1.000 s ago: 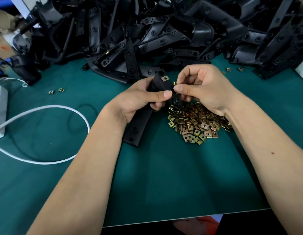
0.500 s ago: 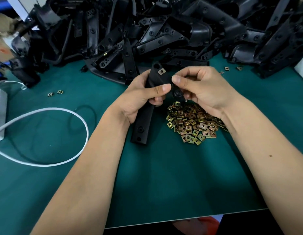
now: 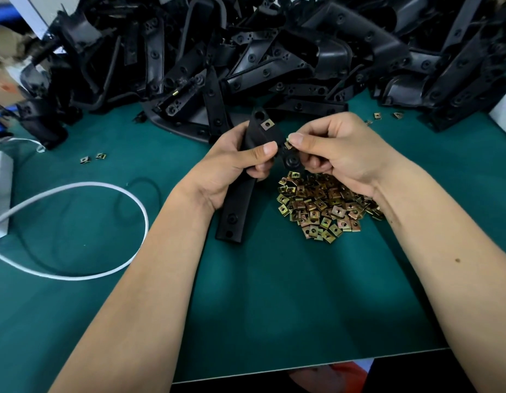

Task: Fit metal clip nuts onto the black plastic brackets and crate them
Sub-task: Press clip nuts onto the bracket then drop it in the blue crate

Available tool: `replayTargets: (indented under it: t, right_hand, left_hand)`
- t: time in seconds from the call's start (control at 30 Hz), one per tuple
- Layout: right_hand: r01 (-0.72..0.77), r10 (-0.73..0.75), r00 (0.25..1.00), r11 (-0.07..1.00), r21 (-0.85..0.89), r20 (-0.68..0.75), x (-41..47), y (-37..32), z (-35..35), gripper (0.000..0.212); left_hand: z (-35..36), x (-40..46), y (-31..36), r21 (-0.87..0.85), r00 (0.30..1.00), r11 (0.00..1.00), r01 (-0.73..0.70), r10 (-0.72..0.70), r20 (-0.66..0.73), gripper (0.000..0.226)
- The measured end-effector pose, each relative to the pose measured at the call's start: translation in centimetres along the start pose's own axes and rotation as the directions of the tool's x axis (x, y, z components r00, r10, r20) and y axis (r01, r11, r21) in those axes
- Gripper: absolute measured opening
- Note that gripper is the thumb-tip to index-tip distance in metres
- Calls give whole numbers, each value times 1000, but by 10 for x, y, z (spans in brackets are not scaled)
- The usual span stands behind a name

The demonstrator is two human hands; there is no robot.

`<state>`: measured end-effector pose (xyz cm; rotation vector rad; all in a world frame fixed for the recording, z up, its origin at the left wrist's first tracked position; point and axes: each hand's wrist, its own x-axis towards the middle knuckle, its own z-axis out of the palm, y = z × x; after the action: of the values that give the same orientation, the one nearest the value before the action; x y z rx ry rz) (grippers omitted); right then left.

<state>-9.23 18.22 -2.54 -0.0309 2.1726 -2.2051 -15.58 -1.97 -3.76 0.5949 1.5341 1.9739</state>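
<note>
On the green table (image 3: 274, 307), the nut pile (image 3: 322, 208) lay just beside the lower end of the bracket (image 3: 234, 205). The left hand (image 3: 232, 163) gripped the bracket at mid-length; the right hand (image 3: 339, 148) pinched one nut (image 3: 288, 144) against its edge. Beyond lay the bracket heap (image 3: 274, 58).

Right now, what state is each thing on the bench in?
Long black plastic bracket: held in the left hand, one clip nut fitted near its top.
Small brass-coloured metal clip nut: pinched by the right hand at the bracket's edge.
Heap of brass clip nuts: loose on the green mat.
Pile of black brackets: uncrated.
</note>
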Motion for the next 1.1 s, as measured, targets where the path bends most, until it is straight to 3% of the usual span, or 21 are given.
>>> replayTargets:
  t: [0.37, 0.53, 0.63, 0.77, 0.9, 1.1]
  right_hand:
    - [20, -22, 1000, 994, -109, -11, 0, 2, 3, 18]
    - [98, -146, 978, 953, -288, -150, 4, 8, 5, 19]
    - [157, -213, 970, 918, -365, -118, 4, 10, 12, 15]
    - [184, -317, 934, 825, -534, -167, 8, 14, 17, 20]
    - [214, -390, 901, 780, -588, -189, 6, 14, 20, 16]
    - [245, -400, 900, 794, -556, -175, 5, 10, 21, 6]
  left_hand:
    - [4, 1, -1, 68, 998, 997, 31, -27, -53, 27]
    - [15, 6, -5, 46, 966, 999, -1, 13, -259, 21]
    - [22, 10, -8, -9, 912, 1000, -29, 23, -409, 22]
    - [15, 9, -5, -180, 925, 982, -51, -22, -380, 30]
    - [10, 7, -3, -183, 941, 978, -100, 33, -338, 18]
    - [10, 6, -5, -72, 934, 985, -157, 124, -335, 30]
